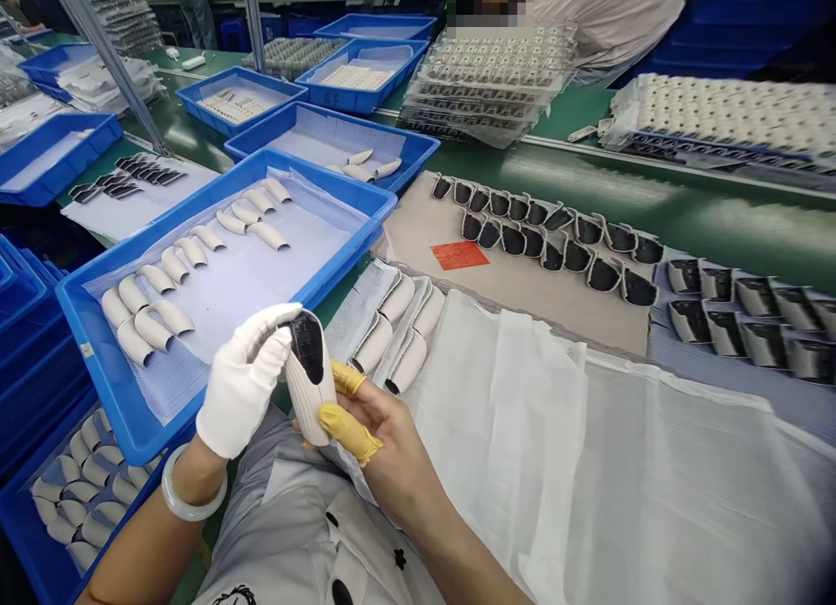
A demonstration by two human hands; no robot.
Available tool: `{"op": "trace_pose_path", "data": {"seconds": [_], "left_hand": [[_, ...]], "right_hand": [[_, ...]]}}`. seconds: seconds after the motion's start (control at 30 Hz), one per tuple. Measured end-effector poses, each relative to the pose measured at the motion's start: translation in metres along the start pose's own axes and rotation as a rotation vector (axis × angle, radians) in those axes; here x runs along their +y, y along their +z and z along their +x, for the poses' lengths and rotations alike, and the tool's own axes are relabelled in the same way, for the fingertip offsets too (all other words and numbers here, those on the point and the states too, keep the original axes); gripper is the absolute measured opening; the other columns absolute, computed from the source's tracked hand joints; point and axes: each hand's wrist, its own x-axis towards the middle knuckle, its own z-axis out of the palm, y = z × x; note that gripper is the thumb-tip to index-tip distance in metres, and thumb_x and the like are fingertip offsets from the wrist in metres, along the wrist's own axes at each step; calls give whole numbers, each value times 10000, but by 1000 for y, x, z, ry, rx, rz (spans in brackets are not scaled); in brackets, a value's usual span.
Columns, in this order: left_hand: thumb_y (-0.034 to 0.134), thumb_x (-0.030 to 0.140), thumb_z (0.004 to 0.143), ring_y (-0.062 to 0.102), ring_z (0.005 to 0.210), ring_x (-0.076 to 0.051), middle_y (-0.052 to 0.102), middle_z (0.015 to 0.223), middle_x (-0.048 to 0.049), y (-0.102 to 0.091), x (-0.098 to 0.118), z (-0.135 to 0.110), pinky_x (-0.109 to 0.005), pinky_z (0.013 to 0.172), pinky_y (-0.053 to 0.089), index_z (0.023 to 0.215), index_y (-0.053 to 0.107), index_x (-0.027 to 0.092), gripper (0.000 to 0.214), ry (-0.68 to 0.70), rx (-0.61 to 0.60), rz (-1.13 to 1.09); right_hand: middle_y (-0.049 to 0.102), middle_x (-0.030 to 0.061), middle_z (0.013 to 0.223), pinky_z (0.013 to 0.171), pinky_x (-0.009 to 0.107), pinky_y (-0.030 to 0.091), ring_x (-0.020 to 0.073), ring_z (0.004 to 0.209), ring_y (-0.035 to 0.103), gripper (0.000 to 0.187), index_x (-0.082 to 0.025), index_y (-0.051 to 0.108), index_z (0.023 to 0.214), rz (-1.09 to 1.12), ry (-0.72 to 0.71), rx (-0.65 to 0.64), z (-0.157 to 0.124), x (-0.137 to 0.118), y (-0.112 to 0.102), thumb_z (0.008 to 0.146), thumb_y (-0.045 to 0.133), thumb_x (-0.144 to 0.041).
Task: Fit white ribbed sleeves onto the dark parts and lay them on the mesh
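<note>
Holding the ribbed white shell point(312, 409) just off the near edge of the blue tray point(140, 440), I leave its black face point(306, 346) exposed to view. My gloved left hand point(243, 383) and cot-tipped right hand point(385, 440) clamp it from opposite sides.

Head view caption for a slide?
Gloved left hand and right hand with yellow finger cots hold a ribbed white shell beside a blue tray of shells.

You've free room right, over the plastic sheet point(653, 492); blue tray point(97, 379) walls off your left hand point(241, 383); black parts point(555, 239) block ahead.
</note>
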Motion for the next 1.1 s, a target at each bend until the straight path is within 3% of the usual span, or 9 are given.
{"op": "trace_pose_path", "data": {"seconds": [0.23,0.33,0.43,0.5,0.6,0.67,0.77,0.97,1.1], "left_hand": [[562,338,874,608,969,-160,679,1020,-22,-4,-7,5,-266,857,499,1118,667,264,275,103,13,93],[598,316,850,593,822,-127,650,947,-19,-4,-6,10,-230,714,504,1004,703,239,202,114,-43,43],[646,296,807,532,589,-85,643,809,-6,-6,-5,14,-205,505,449,781,695,189,120,9,-83,-98],[671,286,778,481,488,-73,624,701,6,-7,-4,17,-207,432,405,687,666,171,147,-52,-104,-123],[682,260,755,492,486,-83,620,655,8,-10,-2,18,-220,452,422,666,677,170,127,-53,-137,-6],[678,238,751,522,533,-95,637,677,9,-10,1,19,-230,513,453,686,695,179,89,-19,-156,96],[659,222,757,572,634,-121,644,694,9,-7,6,18,-245,614,485,693,694,189,80,15,-178,194],[717,309,702,586,661,-134,640,718,14,1,10,16,-254,611,491,723,638,189,145,-41,-217,341],[675,324,751,566,630,-126,608,660,18,3,10,16,-254,616,481,641,601,186,191,-8,-128,372]], "right_hand": [[691,89,790,474,191,456,126,569,619,218,-110,683,820,407,177,-63,4,2,-2,763,605,-306],[692,88,728,417,152,414,104,526,599,292,-84,690,860,635,344,-115,6,8,-3,729,572,-317],[677,62,673,382,148,388,89,470,566,391,-74,678,974,711,451,-141,6,15,-4,709,555,-334],[673,69,677,398,182,421,117,487,588,402,-80,668,978,587,442,-123,5,17,-3,765,533,-394],[678,92,792,550,274,520,171,609,639,485,-105,632,1045,218,261,-11,1,16,-4,841,514,-529],[663,97,942,655,309,538,192,742,642,566,-147,556,1194,-15,135,48,-1,14,-6,801,598,-552],[614,87,1085,693,315,538,203,861,597,701,-217,431,1337,-240,71,56,-4,13,-9,740,724,-440],[632,49,886,650,344,535,187,719,557,619,-223,456,1347,-445,34,86,-3,18,-11,787,694,-337],[640,48,907,618,322,543,189,730,582,524,-226,553,1253,-395,59,60,-1,13,-10,763,714,-324]]}}
